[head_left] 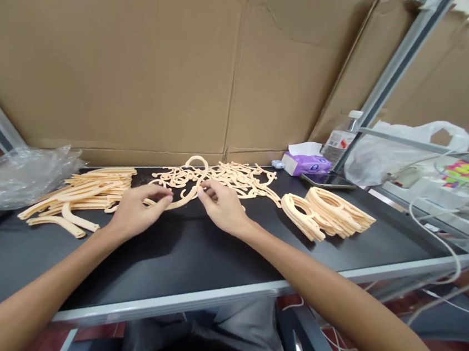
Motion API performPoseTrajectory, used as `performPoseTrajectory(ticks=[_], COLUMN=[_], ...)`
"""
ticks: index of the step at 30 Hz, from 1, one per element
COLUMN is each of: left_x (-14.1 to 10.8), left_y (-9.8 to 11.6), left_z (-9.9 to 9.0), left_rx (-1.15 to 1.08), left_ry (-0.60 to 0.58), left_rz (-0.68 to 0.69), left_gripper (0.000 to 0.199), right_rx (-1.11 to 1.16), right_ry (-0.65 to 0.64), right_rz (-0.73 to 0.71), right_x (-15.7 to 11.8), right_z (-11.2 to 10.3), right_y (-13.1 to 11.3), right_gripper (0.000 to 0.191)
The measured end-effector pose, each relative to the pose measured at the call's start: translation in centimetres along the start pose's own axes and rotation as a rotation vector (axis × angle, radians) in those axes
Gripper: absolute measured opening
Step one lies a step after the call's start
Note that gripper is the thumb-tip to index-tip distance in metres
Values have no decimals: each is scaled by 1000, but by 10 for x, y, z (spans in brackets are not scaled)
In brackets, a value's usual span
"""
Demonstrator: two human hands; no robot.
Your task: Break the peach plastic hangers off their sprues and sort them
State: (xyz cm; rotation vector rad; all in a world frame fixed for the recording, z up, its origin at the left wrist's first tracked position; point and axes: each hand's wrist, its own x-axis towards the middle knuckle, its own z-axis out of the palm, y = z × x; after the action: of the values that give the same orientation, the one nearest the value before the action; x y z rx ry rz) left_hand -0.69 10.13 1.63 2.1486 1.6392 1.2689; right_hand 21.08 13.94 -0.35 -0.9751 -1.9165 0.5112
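While the pale orange, curvy hook piece [187, 199] is between the two hands over the black desk [208, 262], the left hand [136, 210] pinches its low end and the right hand [225, 208] pinches its middle. Its top is round.

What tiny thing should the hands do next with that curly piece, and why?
I'd probably have the left hand steady the low end of the curly piece. Its fingertips are right by that end, while the right hand seems to pinch the piece below its round hook. Two hands might stop it wobbling.
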Motion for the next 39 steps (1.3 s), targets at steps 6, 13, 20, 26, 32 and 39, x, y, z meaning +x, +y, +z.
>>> performPoseTrajectory(ticks=[6,13,20,26,32,39], left_x=[-5,-6,-8,-7,-3,-1], left_y=[2,4,2,4,3,-2], left_z=[2,0,2,1,-4,-6], left_rx=[198,228,272,393,448,404], left_ry=[-206,-295,-334,-290,-139,-115], left_rz=[209,215,182,129,72,27], left_gripper=[21,24,29,26,33,34], right_rx=[-19,-90,-360,-336,-426,-425], right_ry=[-67,-135,-180,-134,-7,2], right_rz=[-2,15,9,-30,0,27], right_x=[0,-5,-10,-4,3,5], right_z=[2,1,-3,-9,-23,-26], right_y=[0,-4,-9,-11,-12,-12], right_gripper=[15,27,25,22,29,30])
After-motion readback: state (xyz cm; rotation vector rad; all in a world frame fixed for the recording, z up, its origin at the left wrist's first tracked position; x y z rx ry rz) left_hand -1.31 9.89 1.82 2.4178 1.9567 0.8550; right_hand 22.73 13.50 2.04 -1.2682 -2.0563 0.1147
